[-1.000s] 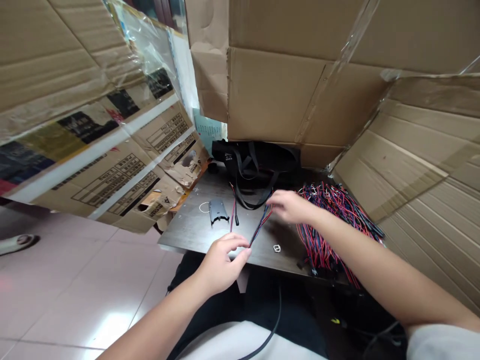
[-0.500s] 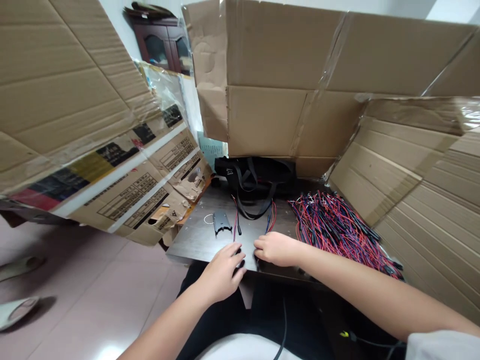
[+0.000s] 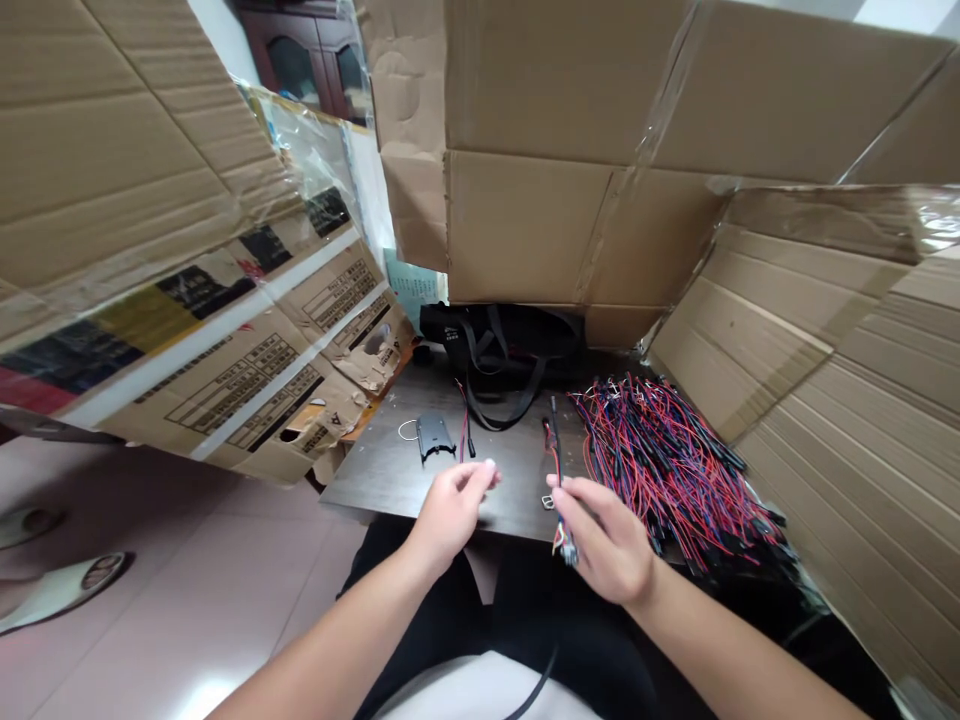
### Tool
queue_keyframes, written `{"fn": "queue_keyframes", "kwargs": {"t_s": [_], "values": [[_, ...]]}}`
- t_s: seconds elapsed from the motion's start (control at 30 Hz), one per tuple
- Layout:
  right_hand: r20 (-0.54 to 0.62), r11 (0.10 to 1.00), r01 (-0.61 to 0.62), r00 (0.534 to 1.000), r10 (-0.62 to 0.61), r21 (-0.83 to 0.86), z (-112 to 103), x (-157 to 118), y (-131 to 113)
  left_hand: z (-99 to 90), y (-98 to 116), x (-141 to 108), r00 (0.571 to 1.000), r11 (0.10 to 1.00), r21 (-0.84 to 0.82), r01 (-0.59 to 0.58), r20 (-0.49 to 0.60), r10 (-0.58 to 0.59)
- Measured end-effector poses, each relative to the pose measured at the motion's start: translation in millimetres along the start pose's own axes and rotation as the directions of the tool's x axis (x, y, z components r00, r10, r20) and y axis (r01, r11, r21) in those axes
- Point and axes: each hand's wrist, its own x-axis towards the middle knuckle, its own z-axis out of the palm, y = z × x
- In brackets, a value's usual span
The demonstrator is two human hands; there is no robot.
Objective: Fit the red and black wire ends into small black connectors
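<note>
My right hand (image 3: 609, 535) is closed on a wire harness (image 3: 556, 450) with red and black wires. The harness stands up between thumb and fingers, and a cluster of coloured wire ends hangs below them. My left hand (image 3: 454, 505) is above the table's front edge, thumb and forefinger pressed together; whatever they pinch is hidden. Just beyond it lie a grey plastic cover (image 3: 435, 436) with a loop of cord and a separate red-and-black cable (image 3: 465, 425). A small metal piece (image 3: 548, 502) shows left of my right fingers.
A large heap of red and dark wires (image 3: 667, 460) covers the right of the dark table (image 3: 382, 480). At the back rests a black bag (image 3: 517, 335), its strap looping forward. Cardboard panels (image 3: 540, 220) surround the table. At far left, a person's foot in a sandal (image 3: 82, 590) is on the floor.
My right hand has drawn back and turned, raising the wire harness off the table. My left fingers have gone from spread to pinched together. The view has shifted slightly.
</note>
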Motion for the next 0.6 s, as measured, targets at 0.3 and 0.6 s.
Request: {"fn": "queue_keyframes", "kwargs": {"t_s": [0.3, 0.6], "values": [[0.210, 0.828, -0.067, 0.976, -0.062, 0.556, 14, 15, -54, 21.4, 38, -13, 0.938, 0.790, -0.535, 0.298, 0.320, -0.137], [-0.107, 0.928, -0.335, 0.929, 0.354, 0.160, 9, 16, 44, -44.4, 55, -21, 0.736, 0.703, -0.524, 0.481, 0.677, 0.002]]}}
